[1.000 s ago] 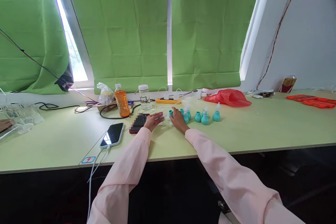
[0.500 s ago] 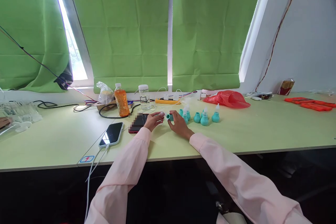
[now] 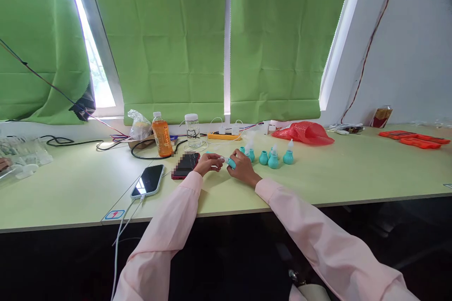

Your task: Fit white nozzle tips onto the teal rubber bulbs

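Note:
In my right hand (image 3: pixel 244 168) is a teal rubber bulb (image 3: pixel 231 163), tilted on its side with its mouth toward the left. The fingertips of my left hand (image 3: pixel 208 164) pinch a small clear plastic nozzle (image 3: pixel 225 160), which meets the bulb's mouth; how deep it sits I cannot tell. Just right of my hands stand several more teal bulbs. One of them, an open-topped bulb (image 3: pixel 263 158), has no nozzle, while a bulb at the right end (image 3: pixel 288 157) carries a clear tip.
Left of my hands lie a dark red-edged phone (image 3: pixel 185 165) and a white-cased phone (image 3: pixel 148 180) on a cable. Behind stand an orange drink bottle (image 3: pixel 162 136), a clear jar (image 3: pixel 192 132) and a power strip (image 3: pixel 224 136). Red bubble wrap (image 3: pixel 304 132) lies at the back right.
The nozzle and the bulb's mouth were apart and now meet. My right hand has turned the bulb so its opening faces the nozzle.

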`<control>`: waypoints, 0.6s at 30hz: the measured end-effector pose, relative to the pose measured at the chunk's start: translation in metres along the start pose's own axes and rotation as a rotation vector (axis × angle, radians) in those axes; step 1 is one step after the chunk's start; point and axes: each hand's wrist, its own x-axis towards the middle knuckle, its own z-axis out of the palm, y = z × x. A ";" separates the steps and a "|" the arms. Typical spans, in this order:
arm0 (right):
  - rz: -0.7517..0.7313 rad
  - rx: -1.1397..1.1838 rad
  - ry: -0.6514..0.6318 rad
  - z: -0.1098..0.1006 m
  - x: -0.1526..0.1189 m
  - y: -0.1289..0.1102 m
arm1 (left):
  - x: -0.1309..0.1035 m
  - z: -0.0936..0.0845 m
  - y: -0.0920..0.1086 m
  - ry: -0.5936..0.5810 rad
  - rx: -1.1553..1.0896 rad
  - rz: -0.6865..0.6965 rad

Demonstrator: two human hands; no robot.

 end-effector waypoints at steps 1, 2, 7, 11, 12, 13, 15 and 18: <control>0.004 -0.012 -0.017 0.000 0.000 0.000 | 0.001 0.000 -0.001 0.000 0.019 0.000; 0.009 -0.024 -0.037 -0.001 0.000 0.000 | 0.001 -0.001 -0.001 -0.002 0.039 -0.002; 0.036 -0.066 -0.134 -0.003 -0.001 -0.001 | 0.000 -0.003 -0.003 -0.062 0.111 -0.031; 0.050 -0.073 -0.180 -0.005 -0.001 -0.004 | -0.003 -0.003 -0.002 -0.135 0.142 -0.053; 0.050 -0.070 -0.191 -0.005 -0.001 -0.004 | -0.003 -0.003 -0.002 -0.142 0.147 -0.049; 0.049 -0.066 -0.202 -0.005 -0.001 -0.005 | -0.003 -0.003 -0.003 -0.144 0.151 -0.040; 0.044 -0.051 -0.233 -0.004 -0.001 -0.005 | -0.002 -0.002 -0.004 -0.139 0.156 -0.016; 0.044 -0.020 -0.289 -0.002 -0.001 -0.003 | -0.001 0.000 -0.007 -0.129 0.158 0.008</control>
